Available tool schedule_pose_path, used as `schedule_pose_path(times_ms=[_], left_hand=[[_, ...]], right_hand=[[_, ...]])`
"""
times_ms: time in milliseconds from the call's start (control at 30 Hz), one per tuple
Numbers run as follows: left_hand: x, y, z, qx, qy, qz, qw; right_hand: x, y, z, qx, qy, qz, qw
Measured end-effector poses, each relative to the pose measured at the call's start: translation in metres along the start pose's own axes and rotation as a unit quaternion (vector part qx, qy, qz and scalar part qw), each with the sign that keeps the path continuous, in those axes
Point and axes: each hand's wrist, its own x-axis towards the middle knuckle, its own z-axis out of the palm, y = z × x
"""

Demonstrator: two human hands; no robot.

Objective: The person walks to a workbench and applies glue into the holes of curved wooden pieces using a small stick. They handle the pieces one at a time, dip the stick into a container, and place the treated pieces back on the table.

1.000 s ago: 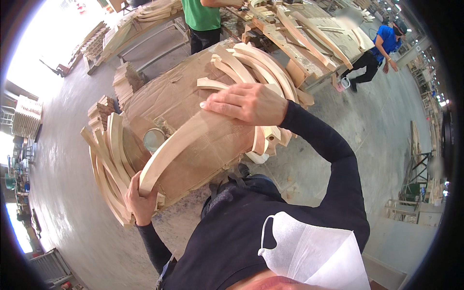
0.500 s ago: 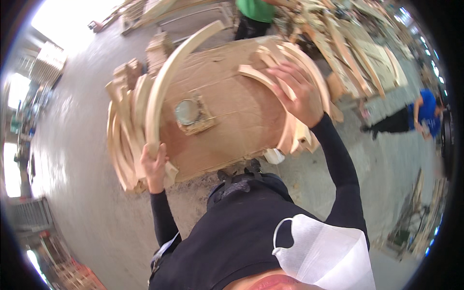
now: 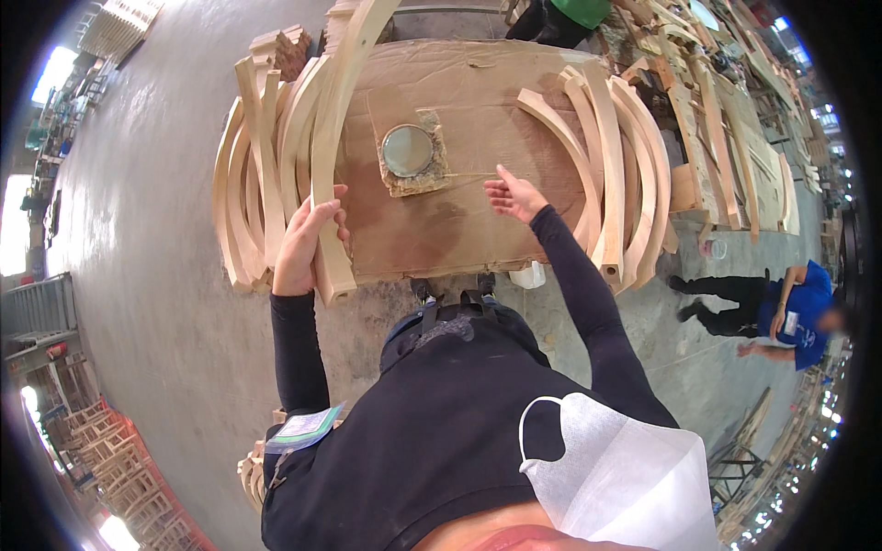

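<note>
My left hand (image 3: 308, 241) is wrapped round the lower part of a long curved wooden piece (image 3: 338, 119). Its square near end juts out past the table's front edge, and its far end runs out of the top of the picture. My right hand (image 3: 514, 196) is over the cardboard-covered table (image 3: 478, 101), thumb up and fingers loosely bent, holding nothing that I can see. Close to its thumb ends a thin stick (image 3: 470, 174), which reaches from a round pot (image 3: 408, 151) with a pale, glossy top. Under the pot lies a crusted square pad (image 3: 413, 186).
Curved wooden pieces stand bunched at the table's left (image 3: 248, 184) and right (image 3: 634, 174) ends. A white container (image 3: 527, 275) sits by the front edge. More timber (image 3: 726, 138) is stacked at the far right. A person in blue (image 3: 790, 312) is to the right, another in green (image 3: 581, 11) beyond the table.
My right hand has left the right-hand bunch of wood and come over the middle of the table, near the stick. My left hand still grips the curved piece. The view has shifted.
</note>
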Motion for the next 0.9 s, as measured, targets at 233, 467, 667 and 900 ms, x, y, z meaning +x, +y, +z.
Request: schedule_pose_path(times_ms=[233, 467, 667, 900], left_hand=[[0.022, 0.010, -0.013, -0.125, -0.030, -0.087, 0.988], [0.045, -0.001, -0.026, -0.211, -0.071, -0.100, 0.970], [0.061, -0.011, -0.028, -0.254, -0.083, -0.103, 0.958], [0.057, -0.015, -0.026, -0.254, -0.059, -0.085, 0.962]], right_hand=[[0.083, 0.045, 0.027, 0.297, -0.049, -0.036, 0.953], [-0.044, -0.022, 0.059, 0.232, 0.119, -0.347, 0.901], [-0.106, -0.052, 0.114, -0.079, 0.050, -0.426, 0.900], [-0.110, -0.056, 0.140, -0.345, 0.163, -0.528, 0.758]])
